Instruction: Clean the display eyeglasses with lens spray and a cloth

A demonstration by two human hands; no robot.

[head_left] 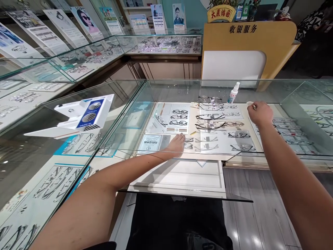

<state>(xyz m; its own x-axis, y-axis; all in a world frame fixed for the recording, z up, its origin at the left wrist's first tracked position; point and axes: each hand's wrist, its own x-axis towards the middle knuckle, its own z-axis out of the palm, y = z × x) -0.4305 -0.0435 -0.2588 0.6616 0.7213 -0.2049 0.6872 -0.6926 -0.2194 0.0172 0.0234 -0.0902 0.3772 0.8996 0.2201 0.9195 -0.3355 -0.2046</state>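
My left hand (177,145) lies on the glass countertop near its front edge, fingers stretched out, holding nothing. My right hand (260,113) is curled closed on the glass farther right. A small pale bit shows at its fingertips, too little to name. Left of the right hand stands a white spray bottle (233,93) with a red-and-white label. Between my hands, several pairs of eyeglasses (210,116) with dark frames sit in a column on the glass. Below the glass lie more eyeglasses (179,117) on white display cards.
A white-and-blue box (92,113) with open flaps stands on the left glass counter. An open drawer (179,177) juts out in front of me. Behind are glass display cases (161,45) and a yellow cashier desk (223,38). Glass edges run along the counters.
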